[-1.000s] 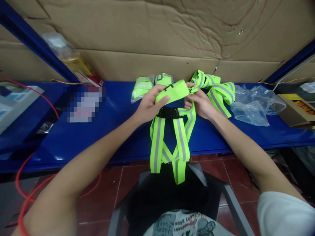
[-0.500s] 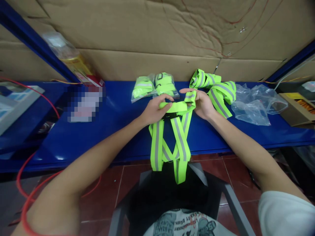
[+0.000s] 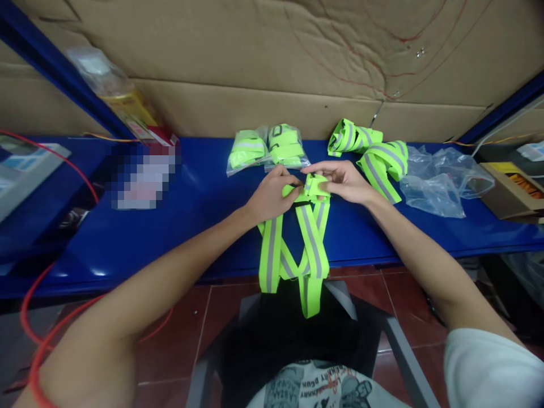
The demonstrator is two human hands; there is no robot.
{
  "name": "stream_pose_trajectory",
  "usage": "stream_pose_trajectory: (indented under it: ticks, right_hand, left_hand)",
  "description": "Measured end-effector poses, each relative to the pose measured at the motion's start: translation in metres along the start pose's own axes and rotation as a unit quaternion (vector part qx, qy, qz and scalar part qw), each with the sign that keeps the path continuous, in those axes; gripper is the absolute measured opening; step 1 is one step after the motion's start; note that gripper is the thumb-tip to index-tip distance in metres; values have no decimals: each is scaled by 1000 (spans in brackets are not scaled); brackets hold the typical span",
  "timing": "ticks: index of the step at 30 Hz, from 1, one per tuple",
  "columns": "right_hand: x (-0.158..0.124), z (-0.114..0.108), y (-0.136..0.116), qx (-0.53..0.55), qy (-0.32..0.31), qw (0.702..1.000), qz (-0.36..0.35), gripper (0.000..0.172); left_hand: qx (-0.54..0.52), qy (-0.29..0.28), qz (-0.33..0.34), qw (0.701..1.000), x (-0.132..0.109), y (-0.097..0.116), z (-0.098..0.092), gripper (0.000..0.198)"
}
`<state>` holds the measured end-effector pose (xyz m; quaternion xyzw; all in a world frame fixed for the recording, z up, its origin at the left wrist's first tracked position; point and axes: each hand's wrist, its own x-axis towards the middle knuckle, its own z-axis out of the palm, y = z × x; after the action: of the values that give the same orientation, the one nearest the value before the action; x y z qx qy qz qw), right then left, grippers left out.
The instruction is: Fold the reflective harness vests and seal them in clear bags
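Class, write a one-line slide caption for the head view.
Left hand and right hand hold reflective straps at a blue table.

We look forward and down from 1 head-worn camera. We face a cardboard panel (image 3: 221,62) across a nearby blue worktop (image 3: 199,175).

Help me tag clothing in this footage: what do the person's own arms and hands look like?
The left hand and right hand are ungloved, both forearms bare, with no watch or bracelet visible. A pale, whitish short fabric sleeve covers the right upper arm; no left sleeve is in view.
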<state>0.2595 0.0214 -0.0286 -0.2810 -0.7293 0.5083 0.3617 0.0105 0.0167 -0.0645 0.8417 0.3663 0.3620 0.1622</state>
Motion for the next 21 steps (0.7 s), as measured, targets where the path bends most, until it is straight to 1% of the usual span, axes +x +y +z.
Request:
stream_pose_trajectory:
  ticks: [2,5,8,10,12,14,15,17,19,20,21]
  right_hand:
    - [1,-1,6,0,-13,1000,-2,49]
    - [2,-1,11,16,-22,1000,-10,57]
    - [2,3,9,15,-22,999,-16,59]
    - [1,7,7,3,-23,1000,-18,61]
    - [1,10,6,-8,-17,1000,-17,63]
    - [2,11,8,-14,-12,1000,-12,66]
    - [2,11,9,-16,-10,1000,-7,67]
    - [3,9,11,-24,-9,1000,3,68]
    - [3,8,12,-37,-4,999,6,65]
    - [3,7,12,-43,-2,999,4,63]
    - [2,6,11,-49,-3,999,1,62]
  left_hand:
    - [-19,8,2,1000,0,4,-4,18]
    - [-21,47,10,999,0,14,-11,25]
    - [40,53,28,997,-1,21,-15,40]
    - [86,41,13,995,-1,21,-13,46]
    - [104,27,-8,994,-1,18,-10,45]
    - [89,23,-5,996,0,14,-8,42]
    - [78,32,3,996,1,13,-8,39]
    - [60,69,16,996,3,12,-11,34]
    - [38,98,18,994,6,10,-17,30]
    - [18,98,14,995,8,9,-21,30]
    - [-6,83,7,997,9,7,-24,31]
